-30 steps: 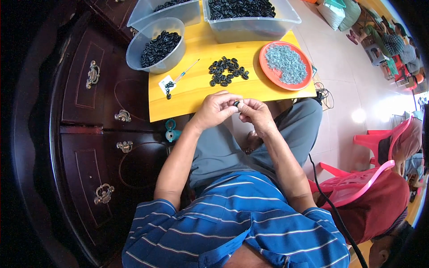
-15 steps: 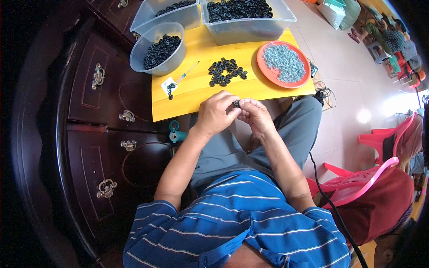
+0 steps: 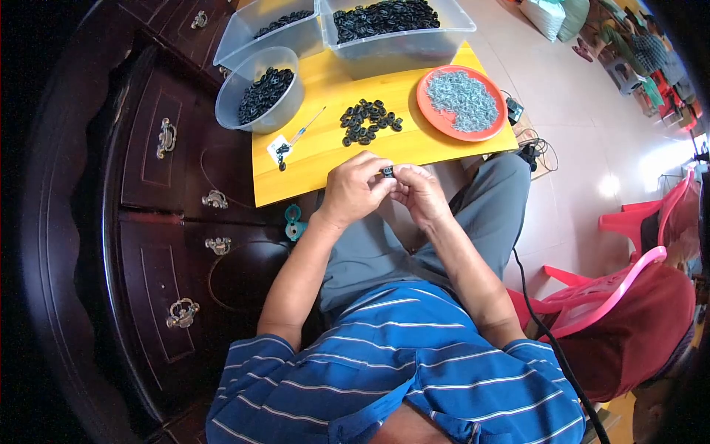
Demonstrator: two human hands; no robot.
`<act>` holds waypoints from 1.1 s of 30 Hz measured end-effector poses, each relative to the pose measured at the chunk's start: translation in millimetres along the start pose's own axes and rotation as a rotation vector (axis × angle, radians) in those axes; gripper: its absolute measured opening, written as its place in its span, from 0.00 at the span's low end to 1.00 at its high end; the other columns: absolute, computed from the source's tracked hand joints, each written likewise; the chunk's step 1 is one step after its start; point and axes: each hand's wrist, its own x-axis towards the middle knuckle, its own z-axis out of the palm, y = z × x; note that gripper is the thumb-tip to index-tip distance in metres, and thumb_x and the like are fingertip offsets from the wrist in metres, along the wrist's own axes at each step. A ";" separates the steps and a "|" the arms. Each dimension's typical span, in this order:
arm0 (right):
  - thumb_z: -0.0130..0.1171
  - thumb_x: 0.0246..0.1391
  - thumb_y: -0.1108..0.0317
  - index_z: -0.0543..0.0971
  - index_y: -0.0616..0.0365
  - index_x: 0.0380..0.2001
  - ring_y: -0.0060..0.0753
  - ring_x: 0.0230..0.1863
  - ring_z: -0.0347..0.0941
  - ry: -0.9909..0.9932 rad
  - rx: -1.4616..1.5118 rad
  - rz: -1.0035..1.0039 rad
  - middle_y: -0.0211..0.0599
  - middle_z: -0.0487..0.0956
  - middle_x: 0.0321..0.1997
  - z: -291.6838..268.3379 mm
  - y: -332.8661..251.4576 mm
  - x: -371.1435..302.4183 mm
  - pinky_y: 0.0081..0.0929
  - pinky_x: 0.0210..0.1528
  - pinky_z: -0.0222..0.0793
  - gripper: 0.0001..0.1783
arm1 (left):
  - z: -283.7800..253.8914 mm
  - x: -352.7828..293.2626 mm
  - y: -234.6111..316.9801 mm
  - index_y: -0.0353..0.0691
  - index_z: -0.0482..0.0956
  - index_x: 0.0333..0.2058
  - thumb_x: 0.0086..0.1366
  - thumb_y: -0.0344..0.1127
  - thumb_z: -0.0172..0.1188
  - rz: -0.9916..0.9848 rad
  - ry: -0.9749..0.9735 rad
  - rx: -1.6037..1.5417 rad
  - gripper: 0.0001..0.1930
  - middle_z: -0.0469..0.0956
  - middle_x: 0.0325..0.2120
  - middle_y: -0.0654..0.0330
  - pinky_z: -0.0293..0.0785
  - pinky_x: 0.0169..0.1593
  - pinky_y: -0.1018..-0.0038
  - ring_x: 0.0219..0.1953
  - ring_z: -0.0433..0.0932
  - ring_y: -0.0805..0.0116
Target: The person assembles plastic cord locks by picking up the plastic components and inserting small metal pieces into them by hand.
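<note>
Between the fingertips of both hands, just off the near edge of the yellow table (image 3: 310, 180), is a small black oval part (image 3: 387, 172). My left hand (image 3: 356, 186) pinches it from one side, its fingers closed. From the other side my right hand (image 3: 421, 191) grips it with thumb and fingertips; much of the part is hidden by the fingers. Beyond my hands lies a loose pile of similar black parts (image 3: 367, 122). An orange-red plate (image 3: 497, 126) heaped with small silvery metal pieces (image 3: 464, 100) sits to the right of the pile.
A round clear tub (image 3: 283, 112) and two clear bins (image 3: 444, 48) of black parts stand at the back. A thin stick-like tool (image 3: 305, 127) lies near a white card (image 3: 279, 146). Dark drawers (image 3: 166, 207) flank me left; a pink chair (image 3: 614, 296) and black cable stand right.
The view has shifted slightly. Both hands stay together on the small black part, with hardly any change in their grip.
</note>
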 end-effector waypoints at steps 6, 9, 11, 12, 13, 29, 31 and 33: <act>0.61 0.59 0.65 0.80 0.54 0.33 0.13 0.28 0.74 -0.001 -0.020 -0.075 0.23 0.80 0.28 5.2 2.6 -1.7 0.13 0.32 0.68 0.05 | -1.5 0.1 4.6 0.36 0.82 0.39 0.53 0.30 0.68 -0.037 -0.002 -0.039 0.13 0.81 0.34 0.57 0.78 0.34 0.70 0.28 0.82 0.63; 0.61 0.60 0.65 0.80 0.54 0.32 0.13 0.28 0.73 -0.002 -0.006 -0.100 0.23 0.80 0.28 11.2 3.0 -3.8 0.13 0.33 0.67 0.06 | -0.4 -0.2 4.6 0.36 0.82 0.40 0.54 0.29 0.67 -0.037 0.022 -0.025 0.13 0.81 0.34 0.57 0.79 0.34 0.71 0.27 0.82 0.64; 0.61 0.60 0.65 0.80 0.54 0.32 0.13 0.28 0.73 0.010 0.011 -0.097 0.23 0.79 0.28 14.9 1.0 -5.7 0.14 0.34 0.68 0.06 | 0.4 -0.9 3.6 0.37 0.82 0.40 0.54 0.29 0.67 -0.020 0.036 -0.014 0.13 0.81 0.34 0.57 0.79 0.34 0.71 0.27 0.82 0.64; 0.61 0.60 0.66 0.80 0.55 0.32 0.13 0.28 0.73 0.011 0.003 -0.088 0.23 0.79 0.28 15.7 0.2 -5.9 0.14 0.34 0.68 0.05 | 0.9 -1.5 2.8 0.37 0.82 0.40 0.54 0.29 0.67 -0.009 0.057 -0.010 0.13 0.81 0.35 0.56 0.78 0.34 0.71 0.27 0.82 0.64; 0.61 0.60 0.66 0.79 0.55 0.32 0.14 0.28 0.73 0.011 -0.005 -0.079 0.24 0.79 0.28 16.5 -0.2 -6.2 0.15 0.34 0.68 0.05 | 1.3 -2.1 2.2 0.37 0.82 0.40 0.54 0.29 0.67 0.003 0.077 -0.007 0.13 0.81 0.35 0.56 0.78 0.33 0.71 0.27 0.82 0.64; 0.60 0.60 0.69 0.80 0.56 0.31 0.13 0.26 0.70 0.054 0.066 -0.072 0.24 0.77 0.26 22.3 4.5 -5.1 0.14 0.32 0.66 0.04 | 3.9 -4.6 -9.7 0.35 0.81 0.41 0.56 0.24 0.65 0.061 0.055 0.066 0.13 0.80 0.34 0.56 0.78 0.33 0.73 0.28 0.82 0.65; 0.60 0.59 0.69 0.80 0.56 0.30 0.13 0.26 0.69 0.060 0.060 -0.081 0.24 0.78 0.27 21.5 5.8 -4.5 0.14 0.32 0.66 0.05 | 3.7 -4.3 -11.2 0.35 0.81 0.41 0.56 0.24 0.65 0.077 0.047 0.082 0.12 0.80 0.34 0.56 0.78 0.33 0.72 0.28 0.82 0.65; 0.61 0.59 0.69 0.80 0.56 0.30 0.13 0.26 0.69 0.072 0.044 -0.087 0.24 0.78 0.27 21.2 7.1 -3.9 0.14 0.31 0.65 0.05 | 3.7 -3.9 -11.8 0.35 0.81 0.41 0.56 0.24 0.64 0.076 0.036 0.088 0.12 0.80 0.34 0.55 0.78 0.34 0.71 0.29 0.82 0.63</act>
